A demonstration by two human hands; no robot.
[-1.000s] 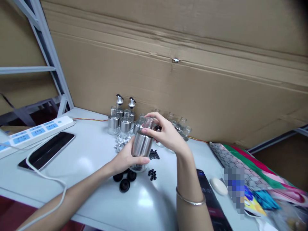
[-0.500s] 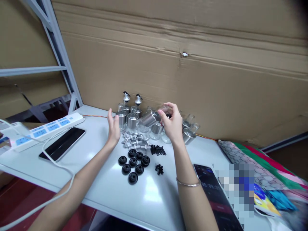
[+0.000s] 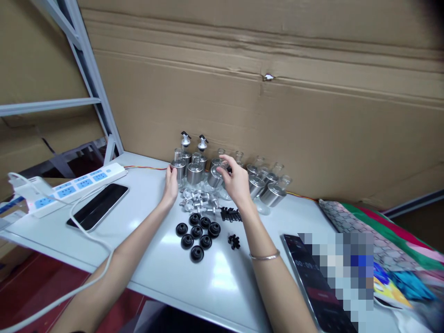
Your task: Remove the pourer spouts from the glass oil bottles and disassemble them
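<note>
Steel-sided, the bottle now stands in the mid-frame row, no longer lifted; my right hand clasps it with curled fingers, my left hand has its fingers apart.

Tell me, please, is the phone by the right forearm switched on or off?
On: the phone shows lit timer digits on its screen.

The right hand partly hides one bottle, a pixelated patch the phone.
</note>
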